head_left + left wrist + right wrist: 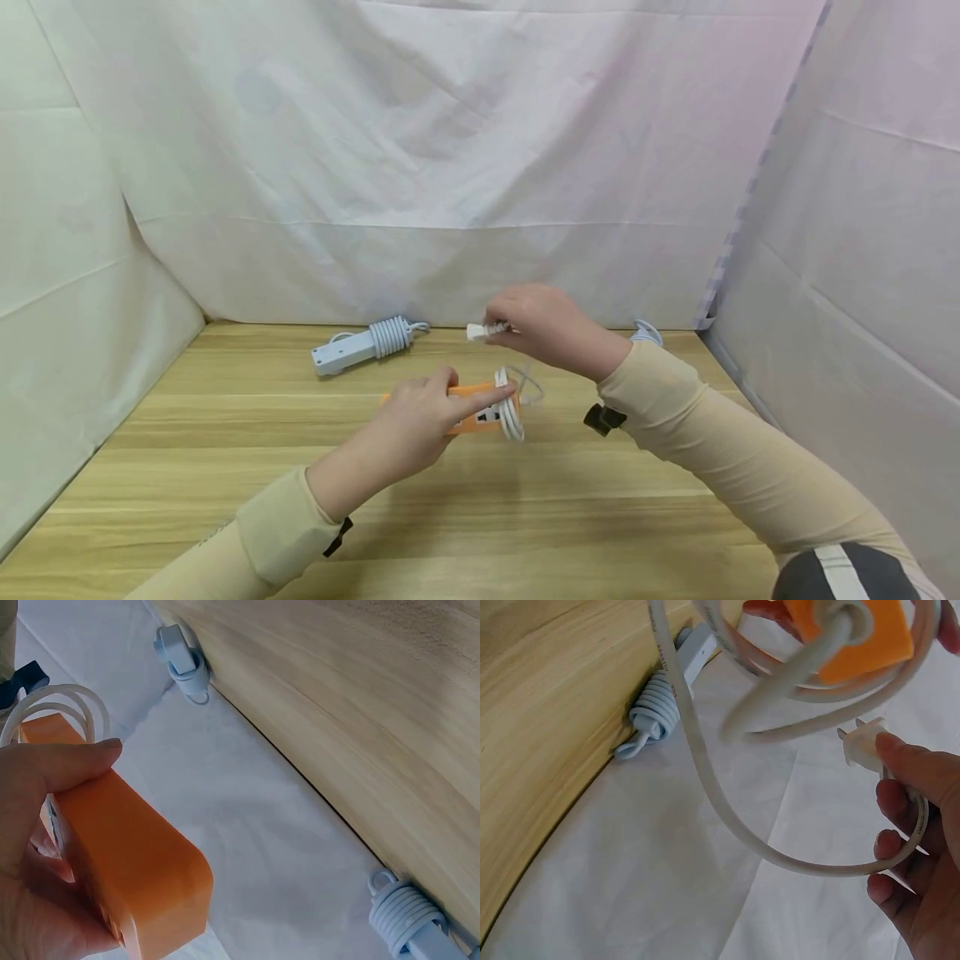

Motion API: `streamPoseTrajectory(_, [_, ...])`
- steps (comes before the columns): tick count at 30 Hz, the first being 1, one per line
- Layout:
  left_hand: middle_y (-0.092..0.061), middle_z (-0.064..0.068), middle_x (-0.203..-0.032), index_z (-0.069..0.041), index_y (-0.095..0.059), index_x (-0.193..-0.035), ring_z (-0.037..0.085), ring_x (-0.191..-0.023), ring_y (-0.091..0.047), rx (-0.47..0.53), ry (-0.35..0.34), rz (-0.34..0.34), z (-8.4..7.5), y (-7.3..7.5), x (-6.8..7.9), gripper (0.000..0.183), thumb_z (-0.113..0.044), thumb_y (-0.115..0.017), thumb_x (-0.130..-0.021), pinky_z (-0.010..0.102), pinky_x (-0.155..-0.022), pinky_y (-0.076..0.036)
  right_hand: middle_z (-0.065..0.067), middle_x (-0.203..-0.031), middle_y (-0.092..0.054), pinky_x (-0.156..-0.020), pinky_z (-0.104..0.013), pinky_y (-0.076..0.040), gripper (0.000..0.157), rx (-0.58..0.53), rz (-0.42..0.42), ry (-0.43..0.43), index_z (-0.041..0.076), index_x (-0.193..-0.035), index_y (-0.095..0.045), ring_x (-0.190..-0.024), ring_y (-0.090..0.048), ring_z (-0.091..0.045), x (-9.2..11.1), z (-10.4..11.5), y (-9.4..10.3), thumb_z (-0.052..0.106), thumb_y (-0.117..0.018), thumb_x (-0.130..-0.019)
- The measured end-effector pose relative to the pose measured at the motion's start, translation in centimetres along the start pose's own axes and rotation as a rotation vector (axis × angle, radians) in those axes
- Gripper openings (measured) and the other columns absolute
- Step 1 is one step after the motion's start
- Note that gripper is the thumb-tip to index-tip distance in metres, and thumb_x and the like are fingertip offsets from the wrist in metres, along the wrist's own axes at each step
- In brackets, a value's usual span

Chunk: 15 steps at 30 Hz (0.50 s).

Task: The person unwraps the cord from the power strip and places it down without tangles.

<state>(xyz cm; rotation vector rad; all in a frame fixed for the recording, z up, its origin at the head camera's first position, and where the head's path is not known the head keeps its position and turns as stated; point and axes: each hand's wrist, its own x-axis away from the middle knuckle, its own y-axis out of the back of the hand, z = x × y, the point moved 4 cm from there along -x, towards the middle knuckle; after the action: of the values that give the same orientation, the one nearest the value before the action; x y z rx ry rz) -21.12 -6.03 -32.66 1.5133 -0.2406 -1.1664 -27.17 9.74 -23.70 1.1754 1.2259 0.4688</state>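
My left hand grips an orange power strip above the table, its thumb and fingers on opposite sides of the body. White cord loops around the strip's right end, and my left index finger lies across those loops. Farther back, my right hand pinches the white plug at the cord's free end, its two prongs bare. From the plug a length of cord hangs in a curve back to the strip, passing along my right fingers.
A pale blue power strip with its cord wound round one end lies at the back left of the wooden table. Another pale blue coiled cord shows at the back right, partly behind my right forearm. White cloth hangs behind the table.
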Motion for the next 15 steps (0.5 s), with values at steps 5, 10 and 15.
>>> streamPoseTrajectory(5, [-0.052,0.012,-0.09,-0.037,-0.05,-0.14,0.016,-0.049,-0.04,0.073,0.024,-0.076,0.3,0.3,0.1,0.093,-0.005,-0.089,-0.062,0.027,-0.045,-0.041,0.001,-0.087,-0.066,-0.063,-0.027,-0.049,0.014,-0.003,0.061,-0.133,0.012,-0.092,-0.066,-0.073,-0.06,-0.011,0.7,-1.0,-0.6,0.018,-0.077,-0.085])
streamPoseTrajectory(10, [-0.055,0.013,-0.092,-0.036,-0.049,-0.14,0.022,-0.057,-0.05,0.077,0.018,-0.151,0.9,0.7,0.4,0.091,-0.006,-0.088,-0.063,0.032,-0.05,-0.047,0.0,-0.09,-0.068,-0.067,-0.031,-0.052,0.013,-0.01,0.106,-0.217,0.01,-0.098,-0.065,-0.078,-0.065,-0.013,1.5,-1.7,-1.2,0.02,-0.071,-0.091])
streamPoseTrajectory(15, [-0.058,0.015,-0.094,-0.034,-0.049,-0.141,0.025,-0.062,-0.055,0.055,0.003,-0.194,1.2,1.2,0.5,0.09,-0.009,-0.089,-0.064,0.036,-0.053,-0.049,-0.003,-0.097,-0.068,-0.075,-0.034,-0.054,0.014,-0.092,0.155,-0.305,0.008,-0.104,-0.064,-0.088,-0.067,-0.017,2.4,-2.5,-1.9,0.019,-0.066,-0.095])
